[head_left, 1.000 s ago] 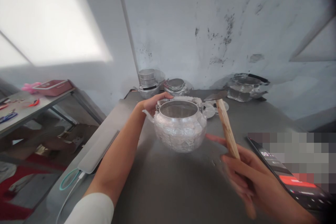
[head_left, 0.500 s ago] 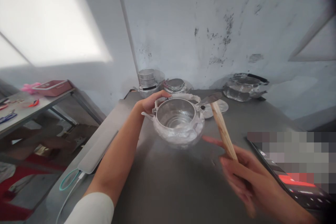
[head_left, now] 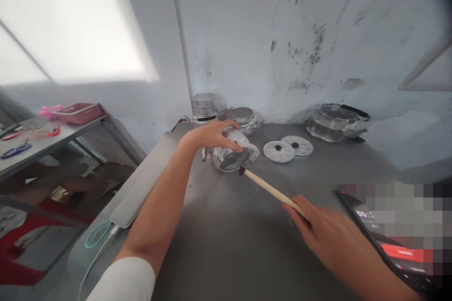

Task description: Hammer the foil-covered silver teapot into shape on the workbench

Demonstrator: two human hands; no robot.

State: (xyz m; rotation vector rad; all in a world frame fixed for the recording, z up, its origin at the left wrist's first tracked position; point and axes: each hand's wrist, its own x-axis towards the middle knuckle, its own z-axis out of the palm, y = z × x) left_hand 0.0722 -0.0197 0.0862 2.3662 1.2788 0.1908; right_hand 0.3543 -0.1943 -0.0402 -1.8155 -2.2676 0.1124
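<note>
My left hand (head_left: 215, 135) grips a plastic-wrapped metal kettle (head_left: 235, 160), which is tilted over with its round opening facing me. My right hand (head_left: 310, 218) is closed around the wooden handle of a hammer (head_left: 271, 190). The dark hammer head is at the kettle's lower right rim; whether they touch I cannot tell. Just right of the kettle, two round wrapped lids (head_left: 278, 152) with black knobs overlap on the grey table (head_left: 226, 254).
Along the wall stand a perforated metal pot (head_left: 204, 106), a wrapped kettle (head_left: 243, 116) and another wrapped kettle with a black handle (head_left: 332, 122). A phone (head_left: 374, 230) lies right, a grey case (head_left: 141, 193) with cables left. A side table holds a pink basket (head_left: 79, 113).
The kettle has tipped from upright onto its side and moved slightly left, uncovering both lids. The hammer has come down and left, and my right hand's fingers have closed around its handle.
</note>
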